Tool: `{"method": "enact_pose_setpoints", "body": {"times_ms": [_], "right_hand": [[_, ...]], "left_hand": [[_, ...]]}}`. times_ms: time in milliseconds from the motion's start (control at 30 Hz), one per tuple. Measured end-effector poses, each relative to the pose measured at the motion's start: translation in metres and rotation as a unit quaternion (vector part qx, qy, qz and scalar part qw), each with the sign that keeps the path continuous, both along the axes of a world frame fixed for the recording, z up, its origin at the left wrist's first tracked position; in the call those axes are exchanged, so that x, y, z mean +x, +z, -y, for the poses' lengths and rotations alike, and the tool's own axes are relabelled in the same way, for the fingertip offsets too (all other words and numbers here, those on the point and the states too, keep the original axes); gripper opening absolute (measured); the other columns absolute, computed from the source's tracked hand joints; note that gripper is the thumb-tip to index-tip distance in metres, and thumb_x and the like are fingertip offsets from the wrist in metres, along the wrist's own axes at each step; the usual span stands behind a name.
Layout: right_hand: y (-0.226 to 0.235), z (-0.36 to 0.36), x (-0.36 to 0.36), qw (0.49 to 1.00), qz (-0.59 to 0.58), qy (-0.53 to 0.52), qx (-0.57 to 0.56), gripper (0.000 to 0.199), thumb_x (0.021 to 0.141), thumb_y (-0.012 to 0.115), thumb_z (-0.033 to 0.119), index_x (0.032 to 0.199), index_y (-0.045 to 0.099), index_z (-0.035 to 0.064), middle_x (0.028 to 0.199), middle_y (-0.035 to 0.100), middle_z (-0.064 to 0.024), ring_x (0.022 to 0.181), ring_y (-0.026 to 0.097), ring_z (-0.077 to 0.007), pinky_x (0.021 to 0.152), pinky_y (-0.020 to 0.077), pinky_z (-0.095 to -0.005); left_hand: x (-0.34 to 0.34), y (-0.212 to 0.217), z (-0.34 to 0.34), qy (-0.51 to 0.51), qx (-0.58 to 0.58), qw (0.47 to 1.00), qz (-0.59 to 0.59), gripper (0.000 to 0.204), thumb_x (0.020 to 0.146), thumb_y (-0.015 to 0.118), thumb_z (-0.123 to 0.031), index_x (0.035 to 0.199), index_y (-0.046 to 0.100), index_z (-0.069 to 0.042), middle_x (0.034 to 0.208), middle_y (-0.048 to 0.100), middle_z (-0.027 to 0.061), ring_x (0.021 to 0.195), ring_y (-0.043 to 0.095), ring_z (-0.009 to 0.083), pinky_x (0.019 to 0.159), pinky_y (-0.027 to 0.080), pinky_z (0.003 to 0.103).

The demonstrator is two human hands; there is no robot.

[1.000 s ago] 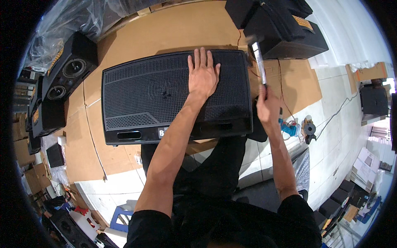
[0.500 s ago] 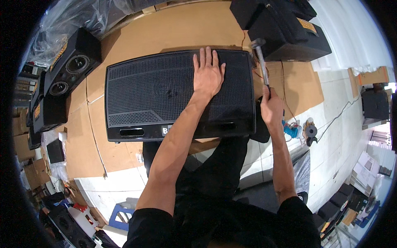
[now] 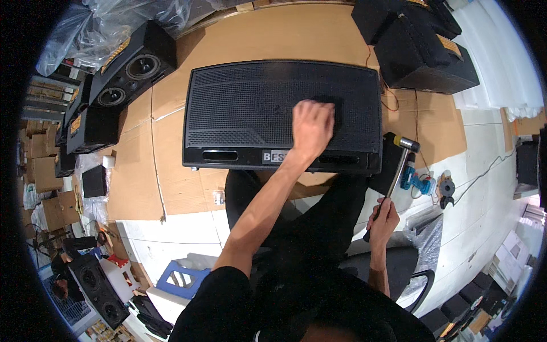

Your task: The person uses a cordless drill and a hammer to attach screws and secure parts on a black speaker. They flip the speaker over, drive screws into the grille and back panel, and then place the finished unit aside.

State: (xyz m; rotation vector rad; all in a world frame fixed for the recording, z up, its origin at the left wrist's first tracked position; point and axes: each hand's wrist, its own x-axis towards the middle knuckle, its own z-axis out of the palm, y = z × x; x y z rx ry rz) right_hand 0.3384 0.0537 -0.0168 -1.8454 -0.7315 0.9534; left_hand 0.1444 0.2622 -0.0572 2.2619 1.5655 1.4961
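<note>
A black loudspeaker (image 3: 239,108) with a perforated front grille and two handle slots lies in front of me, across my knees. My left hand (image 3: 313,128) is over the right half of its grille, fingers curled in and slightly blurred, with no object showing in them. Whether the knuckles touch the grille I cannot tell. To the right of the speaker, my right hand (image 3: 384,219) grips a mallet (image 3: 396,174) by its dark handle. The mallet's metal head, with a yellow face and a black one, points up and away from me.
Cardboard (image 3: 273,34) covers the floor. Black speaker cabinets (image 3: 427,57) stand at the far right, others (image 3: 131,68) at the far left. Beside the mallet lie a teal power drill (image 3: 420,183) and a tape roll (image 3: 447,187). A blue-topped stool (image 3: 182,279) is near left; another person (image 3: 62,279) is beyond it.
My left hand came down the grille toward me, its spread fingers now curled. My right hand lowered the mallet away from the speaker's far right corner. The whole view has shifted.
</note>
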Motion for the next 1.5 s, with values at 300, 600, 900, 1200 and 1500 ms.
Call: {"method": "enact_pose_setpoints", "body": {"times_ms": [300, 600, 900, 1200, 1500], "right_hand": [[0.006, 0.028, -0.013, 0.998, -0.009, 0.067, -0.008, 0.030, 0.101, 0.047, 0.027, 0.094, 0.058, 0.0002, 0.061, 0.046, 0.0024, 0.048, 0.040, -0.0028, 0.042, 0.0320, -0.0209], [0.007, 0.047, -0.027, 0.996, 0.015, 0.091, -0.019, 0.030, 0.101, 0.046, 0.026, 0.094, 0.059, -0.0008, 0.061, 0.048, 0.0008, 0.047, 0.042, -0.0042, 0.040, 0.0327, -0.0221], [0.010, 0.043, -0.030, 0.994, 0.018, 0.100, -0.036, 0.032, 0.101, 0.047, 0.026, 0.093, 0.060, -0.0016, 0.061, 0.050, -0.0003, 0.051, 0.044, -0.0059, 0.045, 0.0351, -0.0248], [0.000, 0.029, -0.028, 0.997, -0.018, 0.072, -0.020, 0.031, 0.102, 0.045, 0.028, 0.093, 0.060, 0.0012, 0.058, 0.046, 0.0012, 0.044, 0.039, -0.0035, 0.038, 0.0305, -0.0214], [0.019, 0.002, -0.056, 0.991, -0.001, 0.124, -0.058, 0.034, 0.103, 0.043, 0.029, 0.093, 0.057, -0.0006, 0.057, 0.046, 0.0009, 0.040, 0.039, -0.0042, 0.036, 0.0302, -0.0220]], "left_hand": [[-0.070, -0.015, 0.017, 0.159, -0.148, 0.975, -0.047, 0.018, 0.081, 0.069, -0.015, 0.095, 0.071, -0.005, 0.097, 0.060, 0.0109, 0.093, 0.053, 0.0285, 0.082, 0.041, 0.041], [-0.071, -0.017, 0.018, 0.148, -0.099, 0.983, -0.055, 0.013, 0.082, 0.067, -0.011, 0.093, 0.072, -0.005, 0.092, 0.062, 0.0096, 0.091, 0.054, 0.0277, 0.081, 0.041, 0.040], [-0.076, -0.022, 0.028, 0.139, -0.114, 0.979, -0.097, 0.012, 0.082, 0.067, -0.010, 0.092, 0.072, -0.004, 0.085, 0.062, 0.0111, 0.082, 0.055, 0.0287, 0.076, 0.039, 0.039], [-0.118, 0.020, 0.010, 0.192, -0.155, 0.960, 0.129, 0.012, 0.081, 0.072, -0.013, 0.084, 0.072, -0.001, 0.079, 0.068, 0.0162, 0.075, 0.065, 0.0303, 0.072, 0.048, 0.040], [-0.315, -0.023, -0.095, 0.267, -0.157, 0.939, 0.147, 0.014, 0.080, 0.069, -0.009, 0.086, 0.070, 0.003, 0.078, 0.069, 0.0184, 0.074, 0.069, 0.0284, 0.070, 0.051, 0.037]]}}
